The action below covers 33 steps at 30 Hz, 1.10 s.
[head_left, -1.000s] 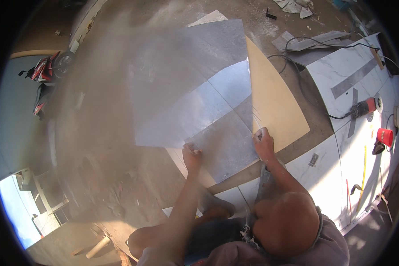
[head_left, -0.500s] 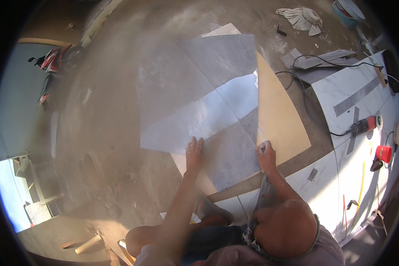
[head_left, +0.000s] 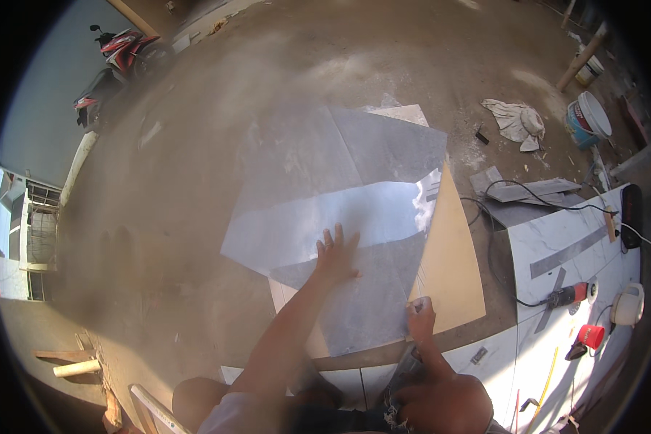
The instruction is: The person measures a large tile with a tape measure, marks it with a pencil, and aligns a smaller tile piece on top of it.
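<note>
A large grey glossy tile surface [head_left: 289, 231] reflects a band of sky, with a thin line running across it. My left hand [head_left: 335, 254] rests on it, fingers spread, holding nothing. At its right edge, near the near corner, my right hand [head_left: 421, 318] is closed with the fingertips pinched together. Whatever those fingers hold, if anything, is too small to make out. A cream-yellow board or tile [head_left: 452, 267] lies beneath, sticking out on the right. Some pencil-like lines show on it beside my right hand.
On white marbled tiles [head_left: 542, 249] at the right lie an angle grinder [head_left: 573, 294] with its cord, a red cup-shaped object [head_left: 592, 335] and grey strips. Grey tile offcuts [head_left: 532, 189], a cloth [head_left: 517, 123] and a bucket [head_left: 586, 119] are farther back. Motorbikes [head_left: 126, 54] stand far left.
My view has tilted, showing more ground ahead. My left hand has shifted inward on the grey tile, its fingers wider apart. My right hand is still closed by the right edge.
</note>
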Motion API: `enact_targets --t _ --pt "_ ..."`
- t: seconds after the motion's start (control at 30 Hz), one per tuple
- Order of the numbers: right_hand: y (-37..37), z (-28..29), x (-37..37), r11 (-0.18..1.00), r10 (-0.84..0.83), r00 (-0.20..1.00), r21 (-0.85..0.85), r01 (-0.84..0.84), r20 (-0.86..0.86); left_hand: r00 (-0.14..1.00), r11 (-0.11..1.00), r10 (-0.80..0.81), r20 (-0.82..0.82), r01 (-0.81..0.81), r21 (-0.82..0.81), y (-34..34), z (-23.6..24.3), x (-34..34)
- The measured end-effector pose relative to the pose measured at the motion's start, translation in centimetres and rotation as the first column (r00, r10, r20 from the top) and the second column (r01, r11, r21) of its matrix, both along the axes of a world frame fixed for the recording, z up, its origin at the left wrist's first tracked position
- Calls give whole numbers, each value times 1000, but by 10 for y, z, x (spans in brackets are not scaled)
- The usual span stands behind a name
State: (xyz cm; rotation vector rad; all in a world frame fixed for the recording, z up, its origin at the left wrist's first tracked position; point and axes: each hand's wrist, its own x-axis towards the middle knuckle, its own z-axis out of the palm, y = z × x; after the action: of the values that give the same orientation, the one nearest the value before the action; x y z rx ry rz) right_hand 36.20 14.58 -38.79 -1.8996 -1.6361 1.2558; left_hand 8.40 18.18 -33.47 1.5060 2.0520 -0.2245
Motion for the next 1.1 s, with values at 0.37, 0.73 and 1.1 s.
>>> enact_targets --t 0.37,0.73,1.1 --pt "-3 -7 2 1000 11 999 5 -11 38 996 996 89 7 -89 -31 73 -11 -39" --pt "-4 -11 2 999 10 1000 37 -10 -1 998 997 64 28 -63 -52 75 -14 -42" --pt "-5 -9 1 996 11 995 86 -3 -101 995 995 95 16 -95 -43 76 -12 -39"
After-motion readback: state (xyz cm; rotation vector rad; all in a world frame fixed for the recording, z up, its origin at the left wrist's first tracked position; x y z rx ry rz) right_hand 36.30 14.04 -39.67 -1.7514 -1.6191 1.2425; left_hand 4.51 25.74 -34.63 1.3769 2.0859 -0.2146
